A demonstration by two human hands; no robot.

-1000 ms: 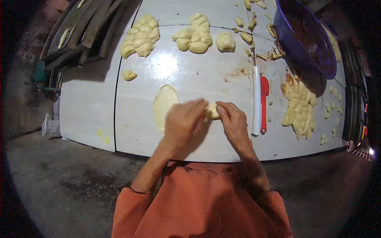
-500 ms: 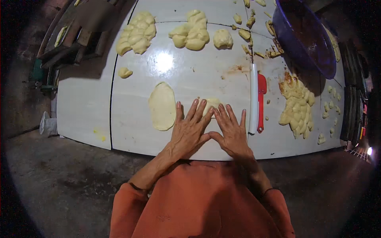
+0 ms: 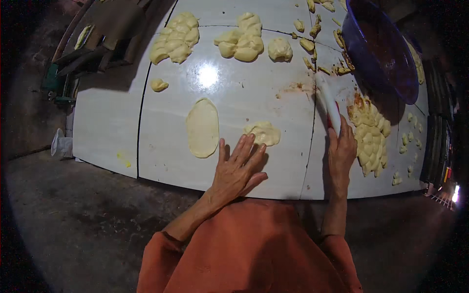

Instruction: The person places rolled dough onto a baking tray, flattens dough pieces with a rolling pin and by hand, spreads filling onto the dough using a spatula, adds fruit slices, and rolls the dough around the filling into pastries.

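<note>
My left hand [image 3: 234,166] rests palm down with fingers spread, its fingertips at the near edge of a small, uneven flattened piece of dough [image 3: 266,133]. To its left lies a smooth, rolled-out oval of dough [image 3: 203,128]. Over on the right, my right hand [image 3: 342,154] is closed around the near end of a slim white rolling pin [image 3: 329,101], which is tilted and slightly blurred. A bit of a red tool [image 3: 334,122] shows beside the pin near my fingers; whether I hold it too is hidden.
Dough mounds [image 3: 176,39] and a round dough ball [image 3: 280,50] sit toward the back. A small lump [image 3: 159,85] is at the left. Cut dough pieces [image 3: 372,141] with brown filling lie right, below a purple basin [image 3: 381,53]. Dark trays [image 3: 115,34] stand far left.
My right hand has left the small dough piece, moved right and taken hold of the white rolling pin, whose near end is now raised. My left hand has stayed by the dough.
</note>
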